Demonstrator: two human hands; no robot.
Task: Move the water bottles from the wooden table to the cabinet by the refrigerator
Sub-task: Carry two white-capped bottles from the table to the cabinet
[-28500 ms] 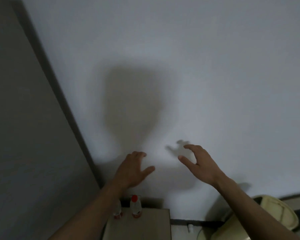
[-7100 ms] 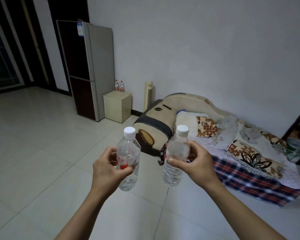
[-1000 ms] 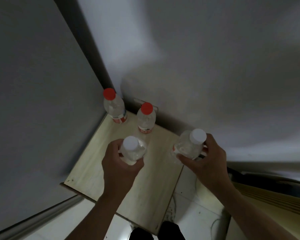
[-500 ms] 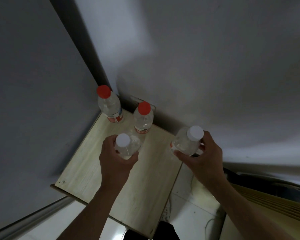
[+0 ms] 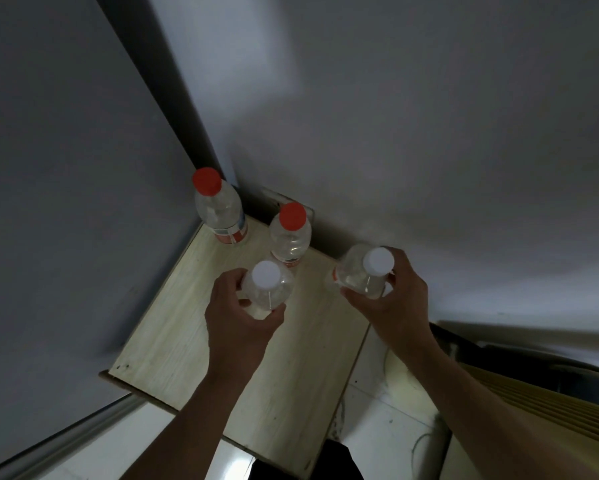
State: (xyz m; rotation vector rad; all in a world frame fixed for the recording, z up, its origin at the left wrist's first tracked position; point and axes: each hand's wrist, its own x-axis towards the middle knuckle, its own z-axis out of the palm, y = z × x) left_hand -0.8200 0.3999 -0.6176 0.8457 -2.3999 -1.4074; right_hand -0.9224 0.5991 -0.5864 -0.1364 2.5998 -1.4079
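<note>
Head view: a white-capped bottle (image 5: 267, 289) is gripped by the left hand (image 5: 237, 318) at frame centre; another bottle (image 5: 365, 271) is held by the right hand (image 5: 393, 303), over the cabinet (image 5: 173, 344). The red-capped bottles (image 5: 289, 237) could be knocked over by a careless set-down.

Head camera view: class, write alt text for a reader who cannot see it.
Seen from above, the left hand and right hand each grip a clear plastic bottle with a white cap over a pale wooden cabinet top. Two clear red-capped bottles stand at its back.
</note>
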